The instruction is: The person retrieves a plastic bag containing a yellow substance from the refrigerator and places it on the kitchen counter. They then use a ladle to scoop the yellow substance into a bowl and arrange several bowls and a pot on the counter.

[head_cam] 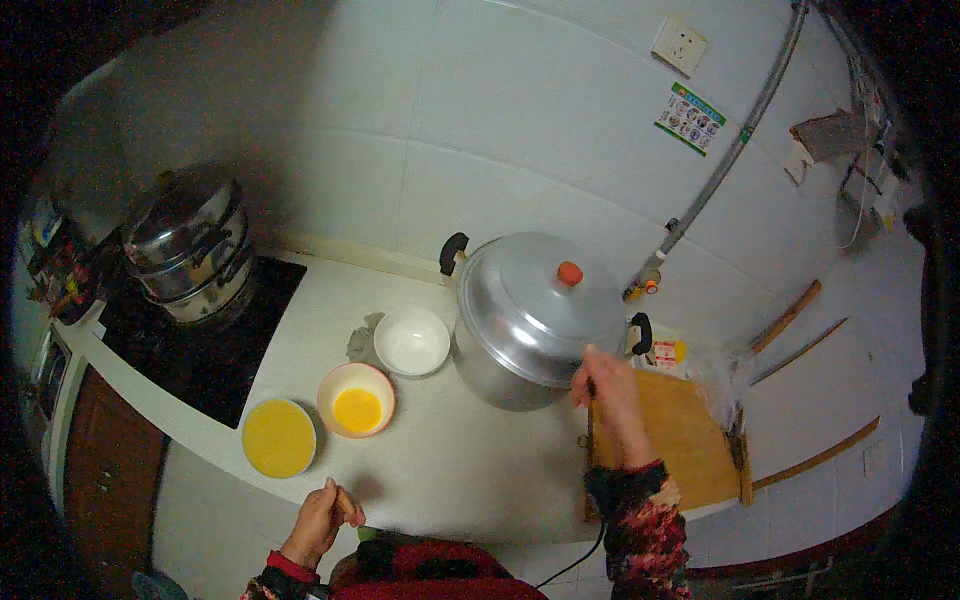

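Note:
My right hand (611, 394) is slightly blurred, with its fingers bent together. It hangs over the near right side of a large aluminium pot (487, 375) and the left edge of a wooden board (675, 442). Whether it grips anything is unclear. A domed lid with an orange knob (570, 274) covers the pot. My left hand (319, 521) is half curled at the counter's front edge, and I see nothing clearly held in it. Closest to it is a bowl filled with yellow contents (279, 439). Beside that stands an orange-rimmed bowl (337, 388) holding some yellow liquid.
A white bowl (412, 342) stands left of the pot, against a crumpled grey cloth (361, 339). A stacked metal steamer (191, 255) sits on the black cooktop (262, 337). Behind the pot, a grey pipe (720, 172) with a valve runs down the tiled wall.

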